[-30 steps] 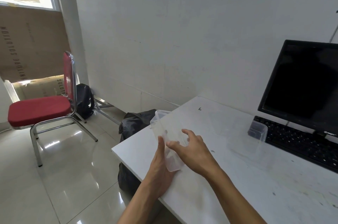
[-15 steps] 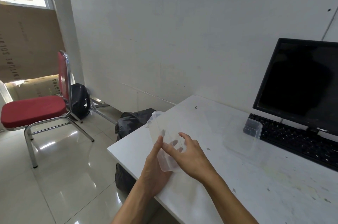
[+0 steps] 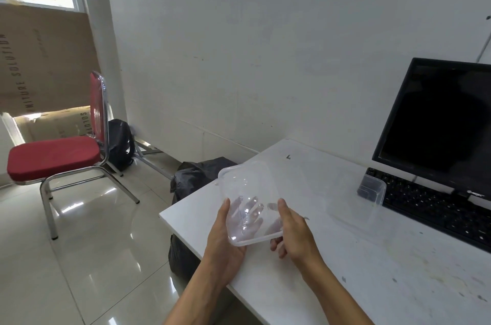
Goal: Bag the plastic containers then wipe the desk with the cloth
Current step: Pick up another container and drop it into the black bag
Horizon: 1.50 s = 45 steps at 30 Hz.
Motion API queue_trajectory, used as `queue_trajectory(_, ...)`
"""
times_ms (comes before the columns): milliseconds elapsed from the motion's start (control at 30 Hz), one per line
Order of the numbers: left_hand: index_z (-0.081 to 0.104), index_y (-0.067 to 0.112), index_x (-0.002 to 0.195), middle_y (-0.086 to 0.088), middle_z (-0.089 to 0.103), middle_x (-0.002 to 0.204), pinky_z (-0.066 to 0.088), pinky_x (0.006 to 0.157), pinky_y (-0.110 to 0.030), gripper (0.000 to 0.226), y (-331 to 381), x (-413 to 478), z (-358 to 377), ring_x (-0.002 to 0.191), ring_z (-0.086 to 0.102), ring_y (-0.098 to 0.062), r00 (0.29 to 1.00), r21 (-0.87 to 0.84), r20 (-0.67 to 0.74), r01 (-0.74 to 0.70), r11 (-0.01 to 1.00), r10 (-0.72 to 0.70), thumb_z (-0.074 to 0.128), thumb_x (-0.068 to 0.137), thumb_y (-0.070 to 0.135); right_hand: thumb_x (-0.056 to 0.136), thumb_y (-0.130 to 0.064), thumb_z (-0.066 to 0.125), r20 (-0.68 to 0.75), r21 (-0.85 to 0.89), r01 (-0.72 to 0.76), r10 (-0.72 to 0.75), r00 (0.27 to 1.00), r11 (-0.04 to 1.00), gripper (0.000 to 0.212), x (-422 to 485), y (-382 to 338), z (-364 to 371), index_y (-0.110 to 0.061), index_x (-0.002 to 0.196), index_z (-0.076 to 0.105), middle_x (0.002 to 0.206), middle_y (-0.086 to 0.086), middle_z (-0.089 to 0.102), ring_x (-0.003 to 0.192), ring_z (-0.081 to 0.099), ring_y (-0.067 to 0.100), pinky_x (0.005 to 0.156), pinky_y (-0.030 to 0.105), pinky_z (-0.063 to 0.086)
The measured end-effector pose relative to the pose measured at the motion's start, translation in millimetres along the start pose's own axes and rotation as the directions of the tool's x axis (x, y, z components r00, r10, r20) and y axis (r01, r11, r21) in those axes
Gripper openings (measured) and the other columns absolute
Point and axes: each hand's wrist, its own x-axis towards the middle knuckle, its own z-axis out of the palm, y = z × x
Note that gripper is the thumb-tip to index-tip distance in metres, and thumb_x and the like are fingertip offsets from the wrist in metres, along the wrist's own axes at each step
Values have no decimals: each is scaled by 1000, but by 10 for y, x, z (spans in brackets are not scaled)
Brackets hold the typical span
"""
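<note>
The cardboard [image 3: 39, 59] beside you reads "NITURE SOLUTION"; your left hand [image 3: 225, 242] cups the clear container [image 3: 248, 189] from below, your right hand [image 3: 295, 234] grips its right edge

White wall [image 3: 239, 45], red chair [image 3: 53, 154], seemingly tiled floor [image 3: 93, 258].

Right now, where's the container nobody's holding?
Head view, right side: the unheld clear container sits on the white desk by the black keyboard, below the monitor.
</note>
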Motion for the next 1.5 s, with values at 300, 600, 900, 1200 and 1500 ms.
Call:
queue_trajectory(300, 46, 5, 143, -16, 67, 132, 60, 89, -35, 65, -57, -39, 1, 121, 65, -33, 992, 193, 113, -73, 978, 52, 67, 87, 29, 107, -40, 34, -119, 60, 64, -57, 991, 996, 35, 106, -6, -28, -23, 123, 60, 72, 7, 57, 53, 55, 15, 45, 21, 47)
queue_trajectory(600, 44, 22, 142, -6, 58, 137, 58, 93, -44, 66, 92, 245, -109, 121, 63, -29, 991, 290, -37, -116, 950, 132, 71, 86, 43, 103, -25, 48, 35, 200, -46, 40, 999, 979, 27, 493, -74, -93, -10, 124, 58, 93, 19, 65, 56, 64, 23, 53, 34, 53)
queue_trajectory(900, 64, 16, 121, 2, 66, 120, 53, 80, -18, 26, 1137, 1487, -689, 102, 61, -11, 871, 898, -150, -77, 433, 467, 62, 94, 17, 98, -26, 57, 90, 177, -70, 55, 994, 982, 30, 1562, -282, 137, -12, 125, 60, 102, 15, 64, 64, 65, 25, 61, 37, 58)
queue_trajectory(1200, 50, 20, 133, -3, 52, 134, 39, 107, -46, 51, 1311, 2845, -1339, 127, 47, -26, 685, 918, -364, 378, 120, 631, 59, 92, 49, 98, -35, 56, 189, -292, 190, -138, 972, 937, 19, 2919, -519, 914, -29, 115, 53, 97, -9, 63, 79, 68, 13, 63, 25, 56)
queue_trajectory(1500, 60, 14, 118, -12, 64, 117, 54, 90, -42, 28, 1059, 3040, -1768, 98, 63, -27, 717, 840, -538, 416, 348, 443, 52, 100, 33, 88, -31, 55, 488, -746, 214, 299, 820, 631, 33, 3646, -257, 1545, -1, 98, 66, 86, 15, 73, 71, 73, 28, 64, 33, 59)
